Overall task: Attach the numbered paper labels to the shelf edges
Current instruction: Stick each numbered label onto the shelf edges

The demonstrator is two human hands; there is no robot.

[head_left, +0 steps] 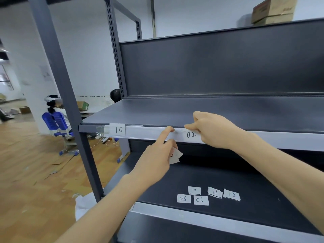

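Observation:
A white strip runs along the front edge of the upper shelf (143, 135). A paper label marked 10 (117, 129) is taped at its left end. A label marked 02 (190, 135) lies on the strip further right. My right hand (213, 130) pinches the 02 label's right side against the strip. My left hand (158, 159) presses its index fingertip on the strip just left of that label, while its other fingers hold a few spare paper labels (176, 156). Several loose labels (206, 195), marked 10, 11, 12, 05 and 06, lie on the lower shelf.
The dark grey rack has an upright post (70, 95) at the left. A cardboard box (273, 11) sits on top at the right. A person sits on a blue chair (56, 121) behind, on the wooden floor. Cardboard scraps lie on the floor.

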